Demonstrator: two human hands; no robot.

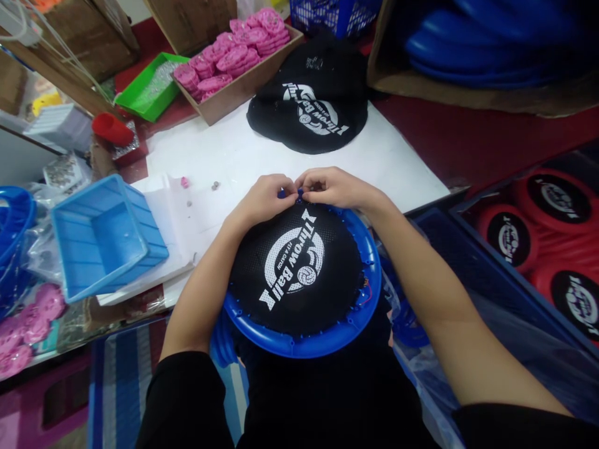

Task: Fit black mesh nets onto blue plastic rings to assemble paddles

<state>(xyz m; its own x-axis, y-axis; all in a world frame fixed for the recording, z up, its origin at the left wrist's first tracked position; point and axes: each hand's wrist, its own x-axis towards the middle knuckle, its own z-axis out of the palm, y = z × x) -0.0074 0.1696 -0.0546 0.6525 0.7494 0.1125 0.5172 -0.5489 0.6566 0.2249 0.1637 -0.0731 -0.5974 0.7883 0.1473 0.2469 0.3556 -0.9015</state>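
A blue plastic ring (322, 343) rests at my lap, with a black mesh disc (253, 268) printed "Throw Ball" lying inside it. My left hand (269, 198) is closed at the ring's far edge, fingertips pinched on the disc's rim. Right beside it, my right hand (330, 187) is also closed, its thumb and fingers pinching the same spot. A small dark blue bit shows between the fingertips. A thin red wire lies on the ring's right side. More black mesh discs (313, 106) are stacked on the white sheet (393, 162) beyond my hands.
An empty light blue bin (110, 237) stands at the left. Behind are a green tray (150, 87), a carton of pink parts (234, 56) and a red cup (112, 130). Red discs (508, 237) fill a crate at the right; blue rings (468, 43) sit in a carton above.
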